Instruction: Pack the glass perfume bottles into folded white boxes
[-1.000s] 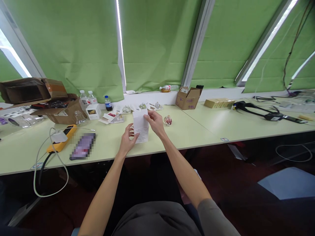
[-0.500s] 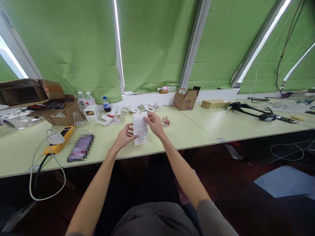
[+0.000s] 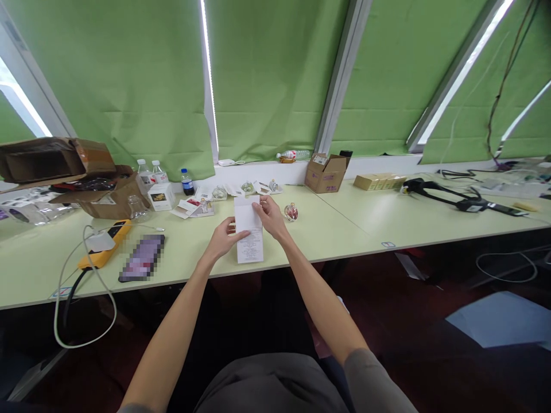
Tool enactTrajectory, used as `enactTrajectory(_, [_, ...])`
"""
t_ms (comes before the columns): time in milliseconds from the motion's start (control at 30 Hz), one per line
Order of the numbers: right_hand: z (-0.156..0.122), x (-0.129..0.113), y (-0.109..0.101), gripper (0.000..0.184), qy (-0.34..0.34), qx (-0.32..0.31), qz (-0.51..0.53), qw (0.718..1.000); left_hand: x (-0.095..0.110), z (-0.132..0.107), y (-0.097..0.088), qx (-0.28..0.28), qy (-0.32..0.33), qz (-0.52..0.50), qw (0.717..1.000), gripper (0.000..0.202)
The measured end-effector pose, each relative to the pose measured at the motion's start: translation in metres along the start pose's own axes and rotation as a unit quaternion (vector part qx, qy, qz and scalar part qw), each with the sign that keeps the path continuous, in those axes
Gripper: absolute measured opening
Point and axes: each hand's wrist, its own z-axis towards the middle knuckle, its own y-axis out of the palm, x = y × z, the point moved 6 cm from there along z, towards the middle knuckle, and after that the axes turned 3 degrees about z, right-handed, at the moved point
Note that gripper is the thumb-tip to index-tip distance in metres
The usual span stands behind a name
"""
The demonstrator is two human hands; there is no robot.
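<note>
In the middle of the head view is a small white carton [image 3: 250, 246] with fine print on its face and a blank white flap standing up at its top. My left hand [image 3: 224, 238] grips it from the left, thumb across the front below the flap. With thumb and fingers, my right hand [image 3: 270, 215] pinches the upper right of the flap. The carton's far side and some fingertips are hidden. Just right of my right hand, a small round glass bottle [image 3: 291, 212] with reddish contents stands on the pale table [image 3: 336, 229].
Opened white cartons [image 3: 193, 207] with small glass bottles lie behind my hands. On the left are a phone [image 3: 143, 258], a yellow power strip [image 3: 105, 246] with a looping cable, and a blue-capped bottle [image 3: 187, 182]. A brown cardboard box [image 3: 326, 175] stands at the back; a black strap device [image 3: 456, 198] lies right.
The printed face of the carton has tipped toward me and shows longer, its lower edge nearer the table's front. Both hands keep their hold and have shifted only slightly.
</note>
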Motion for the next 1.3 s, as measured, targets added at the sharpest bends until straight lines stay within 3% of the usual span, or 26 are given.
enactTrajectory(133, [-0.002, 0.0, -0.001, 0.035, 0.012, -0.005, 0.017, 1.0, -0.004, -0.003, 0.004, 0.005, -0.018, -0.035, 0.999, 0.048])
enactTrajectory(433, [-0.007, -0.008, 0.002, 0.037, 0.019, -0.038, 0.005, 0.999, -0.006, -0.002, -0.006, 0.085, 0.034, 0.018, 0.996, 0.05])
enactTrajectory(900, [-0.016, -0.005, -0.001, 0.031, 0.017, -0.034, -0.028, 0.999, -0.015, -0.009, 0.0, 0.05, 0.005, -0.009, 0.999, 0.06])
enactTrajectory(1300, [-0.022, 0.004, -0.002, 0.025, 0.018, -0.043, -0.033, 0.998, -0.025, -0.016, 0.005, 0.086, 0.01, -0.007, 0.996, 0.068])
